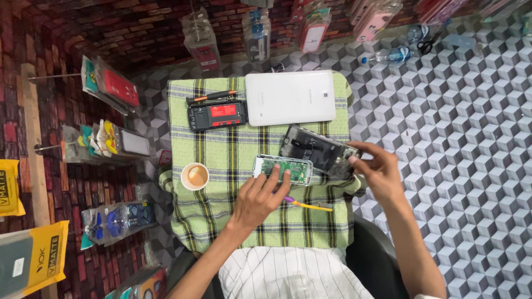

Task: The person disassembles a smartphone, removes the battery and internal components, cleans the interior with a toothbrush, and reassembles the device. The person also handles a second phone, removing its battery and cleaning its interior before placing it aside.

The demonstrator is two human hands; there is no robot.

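left hand (257,199) pressing opened phone (283,169) | right hand (379,169) gripping dark panel (317,150) | cup (194,176), tablet (291,97) nearby

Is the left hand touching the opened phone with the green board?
Touching. The head view shows the left hand with fingers lying on the opened phone.

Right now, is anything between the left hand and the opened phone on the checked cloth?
Nothing visible. The left hand already has its fingertips on the opened phone. The right hand holds the dark back cover beside it, clear of the left.
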